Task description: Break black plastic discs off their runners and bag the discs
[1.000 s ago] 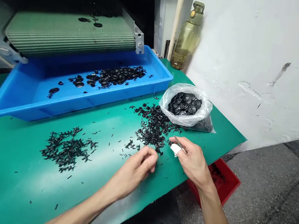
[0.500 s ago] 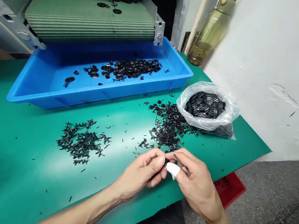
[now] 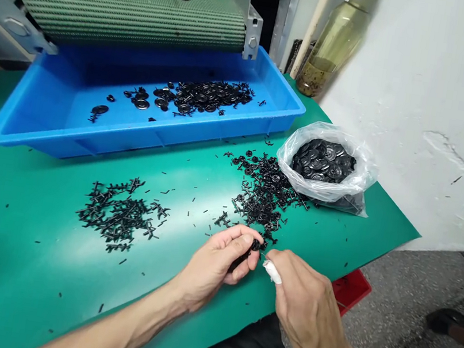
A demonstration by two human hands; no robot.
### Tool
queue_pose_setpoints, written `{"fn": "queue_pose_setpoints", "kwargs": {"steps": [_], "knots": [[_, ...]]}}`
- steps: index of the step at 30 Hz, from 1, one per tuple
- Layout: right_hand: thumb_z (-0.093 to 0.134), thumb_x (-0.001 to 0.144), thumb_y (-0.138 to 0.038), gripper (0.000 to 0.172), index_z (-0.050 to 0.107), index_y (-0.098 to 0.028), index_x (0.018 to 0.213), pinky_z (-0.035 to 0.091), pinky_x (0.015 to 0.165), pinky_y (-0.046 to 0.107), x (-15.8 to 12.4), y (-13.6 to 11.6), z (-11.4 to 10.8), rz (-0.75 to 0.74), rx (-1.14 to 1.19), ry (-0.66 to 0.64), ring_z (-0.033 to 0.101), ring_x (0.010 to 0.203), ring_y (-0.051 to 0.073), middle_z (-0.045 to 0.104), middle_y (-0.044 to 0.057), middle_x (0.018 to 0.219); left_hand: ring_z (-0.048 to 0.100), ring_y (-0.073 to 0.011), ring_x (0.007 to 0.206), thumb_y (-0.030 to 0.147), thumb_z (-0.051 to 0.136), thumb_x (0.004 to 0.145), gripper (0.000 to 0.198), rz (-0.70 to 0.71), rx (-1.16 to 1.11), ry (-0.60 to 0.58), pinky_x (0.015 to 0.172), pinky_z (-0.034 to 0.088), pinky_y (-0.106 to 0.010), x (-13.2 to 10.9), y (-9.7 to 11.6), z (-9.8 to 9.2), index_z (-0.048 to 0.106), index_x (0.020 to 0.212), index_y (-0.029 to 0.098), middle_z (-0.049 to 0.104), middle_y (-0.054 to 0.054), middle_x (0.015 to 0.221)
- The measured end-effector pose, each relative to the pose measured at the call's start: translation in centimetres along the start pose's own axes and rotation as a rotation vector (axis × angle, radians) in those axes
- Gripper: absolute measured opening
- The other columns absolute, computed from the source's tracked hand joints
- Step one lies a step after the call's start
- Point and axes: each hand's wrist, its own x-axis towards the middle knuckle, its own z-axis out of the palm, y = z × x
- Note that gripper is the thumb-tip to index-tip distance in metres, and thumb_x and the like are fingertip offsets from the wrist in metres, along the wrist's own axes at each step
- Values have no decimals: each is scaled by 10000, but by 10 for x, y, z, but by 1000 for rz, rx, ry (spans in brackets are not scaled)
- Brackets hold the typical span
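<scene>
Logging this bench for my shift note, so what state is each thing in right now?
Left hand: closed, pinching a black plastic piece.
Right hand: fingers bent, holding nothing visible.
White finger wrap: on the right hand.
Blue tray: holds scattered black buttons.
Clear plastic bag: open, full of buttons.
Bottle: partly filled.

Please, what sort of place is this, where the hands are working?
Probably a small factory workshop: a belt conveyor ends over a blue plastic tray, and black moulded parts lie on a green work mat.
</scene>
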Motion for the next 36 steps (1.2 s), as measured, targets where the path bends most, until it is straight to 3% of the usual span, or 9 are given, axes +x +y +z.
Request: {"fn": "queue_pose_setpoints", "kwargs": {"steps": [8, 17, 29, 36], "knots": [[335, 923, -52, 305, 610, -182, 895, 340, 610, 303, 10, 1, -6, -81, -148, -20, 504, 669, 172, 546, 26, 705, 320, -63, 477, 467, 584, 881, 315, 73, 172, -16, 446, 190, -218, 0, -2, -2, 614, 948, 161, 525, 26, 658], [418, 938, -85, 281, 608, -167, 1128, 284, 628, 346, 3, -3, -7, -57, -288, -56, 446, 690, 197, 545, 31, 749, 352, -105, 568, 502, 480, 926, 319, 181, 494, 36, 506, 275, -229, -5, -8, -5, 589, 928, 201, 479, 22, 703], [413, 916, -62, 271, 606, -182, 1062, 295, 629, 342, 2, -1, -11, -34, -234, -88, 470, 700, 200, 548, 28, 750, 381, -114, 605, 457, 432, 958, 291, 208, 685, 65, 558, 318, -237, -6, -6, -2, 582, 945, 209, 462, 30, 693], [378, 923, -63, 299, 631, -173, 1037, 355, 626, 301, 3, -2, 8, 29, -104, 20, 522, 668, 181, 588, 29, 723, 366, -105, 579, 453, 447, 953, 284, 230, 656, 10, 519, 301, -230, -3, -7, -7, 566, 939, 196, 461, 34, 676]]}}
